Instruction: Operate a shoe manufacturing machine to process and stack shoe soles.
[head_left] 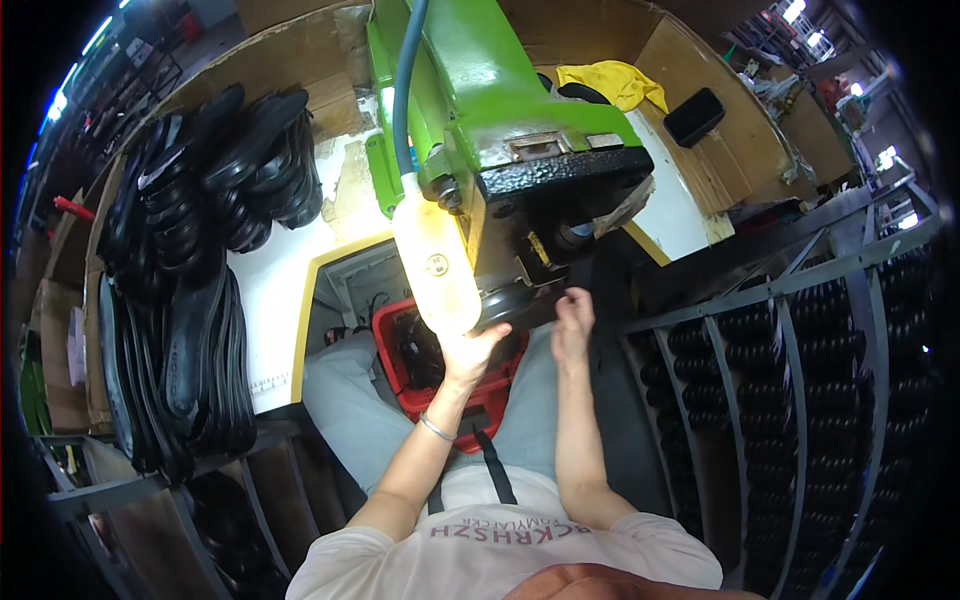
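Under the head of a green machine (pixel 560 95), a dark, rounded black shoe sole (pixel 508 303) is partly hidden. My left hand (pixel 470 352) grips the sole's near side, its thumb stretched along the edge and the other fingers hidden below the glowing lamp (pixel 436 262). To the right of the sole, my right hand (pixel 573 328) is raised with its fingers loosely bent and apart. It is close to the sole's right end, and nothing shows in its fingers. Whether its fingertips touch the sole is hard to make out.
A red bin (pixel 395 345) with dark pieces stands between my legs. Black soles (pixel 195 350) lie stacked on the white table (pixel 270 300) at left. A rack (pixel 790 400) of black soles stands at right. A yellow cloth (pixel 625 84) and a phone (pixel 694 117) lie beyond the machine.
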